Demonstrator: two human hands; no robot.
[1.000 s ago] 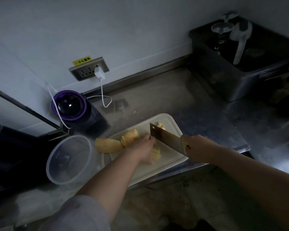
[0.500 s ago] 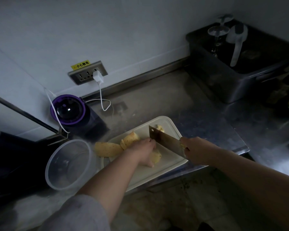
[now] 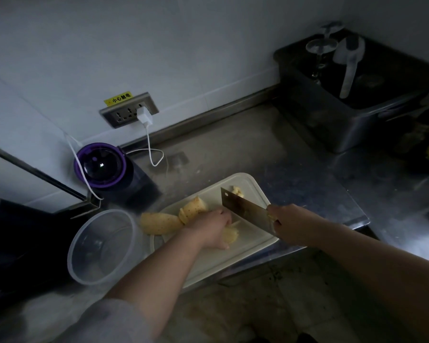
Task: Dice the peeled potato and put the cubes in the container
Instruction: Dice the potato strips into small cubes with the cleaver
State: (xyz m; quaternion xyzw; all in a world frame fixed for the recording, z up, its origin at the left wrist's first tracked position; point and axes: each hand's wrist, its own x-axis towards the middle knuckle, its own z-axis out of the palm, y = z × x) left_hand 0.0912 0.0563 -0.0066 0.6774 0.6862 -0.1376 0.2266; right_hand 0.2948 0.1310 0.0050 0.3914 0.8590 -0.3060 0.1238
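Right hand: the right hand (image 3: 291,222) is wrapped round the handle of a broad steel cleaver (image 3: 247,211), its blade angled down over the board.
Left hand: the left hand (image 3: 212,227) presses curled fingers onto pale yellow peeled potato pieces (image 3: 229,235).
Board: a white rectangular plastic cutting board (image 3: 252,240) on the steel bench (image 3: 270,154) carries larger potato chunks (image 3: 160,222) at its left end.
Container: a clear round plastic container (image 3: 104,246) stands just left of the board.
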